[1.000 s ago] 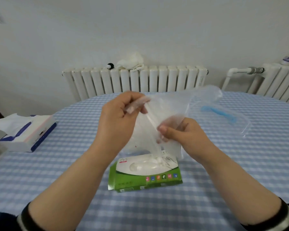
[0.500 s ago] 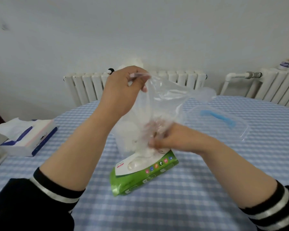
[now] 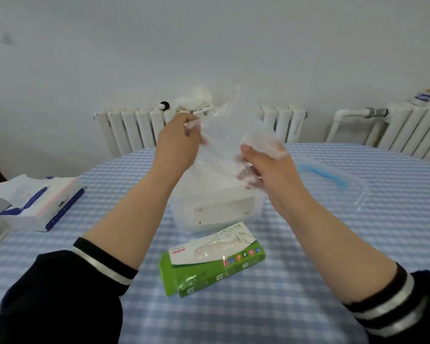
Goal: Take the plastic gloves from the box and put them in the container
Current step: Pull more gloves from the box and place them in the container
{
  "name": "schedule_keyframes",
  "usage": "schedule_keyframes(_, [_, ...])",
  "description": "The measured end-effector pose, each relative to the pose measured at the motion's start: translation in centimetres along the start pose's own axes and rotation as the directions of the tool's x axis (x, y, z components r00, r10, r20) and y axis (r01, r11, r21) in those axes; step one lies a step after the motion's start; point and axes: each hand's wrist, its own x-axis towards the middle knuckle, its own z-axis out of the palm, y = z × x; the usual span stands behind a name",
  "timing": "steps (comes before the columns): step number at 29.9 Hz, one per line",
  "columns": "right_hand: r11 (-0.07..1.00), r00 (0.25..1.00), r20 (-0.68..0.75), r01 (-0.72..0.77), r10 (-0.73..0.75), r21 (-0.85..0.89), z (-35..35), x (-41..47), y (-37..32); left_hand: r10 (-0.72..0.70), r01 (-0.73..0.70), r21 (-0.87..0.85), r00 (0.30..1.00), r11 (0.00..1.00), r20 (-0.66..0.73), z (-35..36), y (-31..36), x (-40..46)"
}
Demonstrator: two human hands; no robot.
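Observation:
A clear plastic glove (image 3: 224, 145) is stretched in the air between both hands, above the translucent white container (image 3: 216, 207). My left hand (image 3: 181, 142) pinches the glove's upper left edge. My right hand (image 3: 261, 165) grips its right side, with plastic film draped over the fingers. The green and white glove box (image 3: 211, 259) lies on the checked table in front of the container, with more gloves showing at its opening.
The container's clear lid with a blue handle (image 3: 333, 180) lies at the right. A blue and white tissue box (image 3: 40, 204) sits at the left table edge. White radiators (image 3: 134, 127) stand behind the round table, with a cloth on top.
Both hands have risen and moved apart, spreading the glove. It has come free of the box, which has settled flat on the table. The container behind it has come into sight.

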Motion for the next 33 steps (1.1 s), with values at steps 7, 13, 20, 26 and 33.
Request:
schedule_keyframes(7, [0.831,0.992,-0.104,0.006,-0.076,-0.556,-1.0,7.9,0.7,-0.041,-0.01,0.474,0.994,0.88,0.097,0.8,-2.9,0.3])
schedule_keyframes(13, [0.702,0.935,-0.199,0.068,-0.292,-0.709,-2.2,10.1,0.8,-0.086,-0.143,0.709,0.957,0.691,0.277,1.4,-4.1,0.1])
schedule_keyframes(20, [0.604,0.89,0.443,0.411,-0.105,-0.683,1.5,7.7,0.2,-0.229,-0.219,0.835,0.899,0.505,0.374,1.9,-5.1,0.8])
schedule_keyframes(26, [0.121,0.731,0.304,0.293,0.61,-0.948,2.8,8.7,3.1,-0.347,-0.437,0.832,0.764,0.341,0.544,1.3,-5.5,1.0])
schedule_keyframes(33, [0.148,0.758,0.308,0.274,0.575,-0.95,2.2,9.0,3.1,-0.317,-0.557,0.807,0.743,0.197,0.59,1.6,-6.3,1.5])
